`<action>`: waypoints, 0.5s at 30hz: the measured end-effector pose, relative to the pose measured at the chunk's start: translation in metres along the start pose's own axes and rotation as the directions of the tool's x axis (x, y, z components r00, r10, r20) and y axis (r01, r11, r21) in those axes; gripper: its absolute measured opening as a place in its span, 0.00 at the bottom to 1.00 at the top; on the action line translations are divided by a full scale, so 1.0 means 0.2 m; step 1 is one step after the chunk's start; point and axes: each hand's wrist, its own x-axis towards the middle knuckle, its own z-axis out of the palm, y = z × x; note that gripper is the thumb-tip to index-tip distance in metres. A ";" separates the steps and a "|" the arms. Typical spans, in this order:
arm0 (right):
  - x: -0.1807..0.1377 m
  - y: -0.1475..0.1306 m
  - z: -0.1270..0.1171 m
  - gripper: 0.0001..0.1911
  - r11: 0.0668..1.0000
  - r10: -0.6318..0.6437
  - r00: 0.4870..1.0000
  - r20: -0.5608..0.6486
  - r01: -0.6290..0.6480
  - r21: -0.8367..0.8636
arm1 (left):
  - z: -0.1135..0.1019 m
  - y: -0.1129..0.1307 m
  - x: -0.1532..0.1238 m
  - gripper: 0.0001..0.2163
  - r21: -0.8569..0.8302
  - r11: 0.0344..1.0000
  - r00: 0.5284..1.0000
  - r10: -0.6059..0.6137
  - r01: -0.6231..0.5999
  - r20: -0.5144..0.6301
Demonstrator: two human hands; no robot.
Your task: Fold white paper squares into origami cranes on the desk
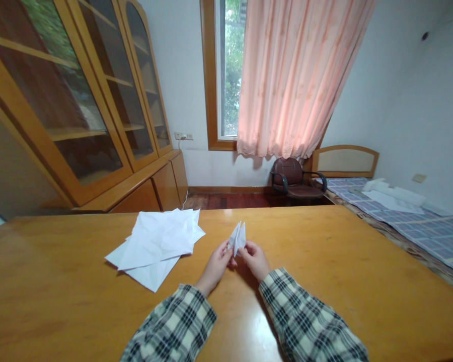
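Note:
Between my two hands is a small piece of folded white paper (238, 237), its pointed tips facing up and away from me. My left hand (219, 261) pinches its lower left side, fingers curled beneath. On the other side, my right hand (254, 257) grips the lower right edge with thumb and fingers. Both hands are just above the wooden table (324, 266), close together. The exact folds at the bottom are hidden by my fingers. Left of my hands lies a loose stack of white paper sheets (156, 241), overlapping at different angles.
A glass-door cabinet (128, 166) stands beyond the table's left side. Past the far edge are a brown armchair (292, 178) and a pink curtain (294, 75) by the window. To the right is a bed (392, 211) with a checked cover.

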 end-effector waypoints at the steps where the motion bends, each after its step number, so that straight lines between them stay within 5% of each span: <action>1: 0.00 0.00 0.00 0.18 1.000 -0.008 1.000 -0.006 0.008 -0.005 | 0.00 0.00 0.00 0.23 -0.007 1.000 1.000 0.001 -0.002 -0.024; 6: 0.00 0.01 0.01 0.20 0.999 -0.032 0.999 -0.006 0.032 -0.026 | 0.00 0.01 -0.01 0.20 -0.034 0.998 0.985 0.043 -0.049 -0.169; 15: 0.00 0.02 0.00 0.18 0.998 -0.044 0.999 -0.018 0.043 -0.056 | -0.01 -0.02 0.00 0.13 0.048 0.998 0.994 0.047 -0.043 -0.102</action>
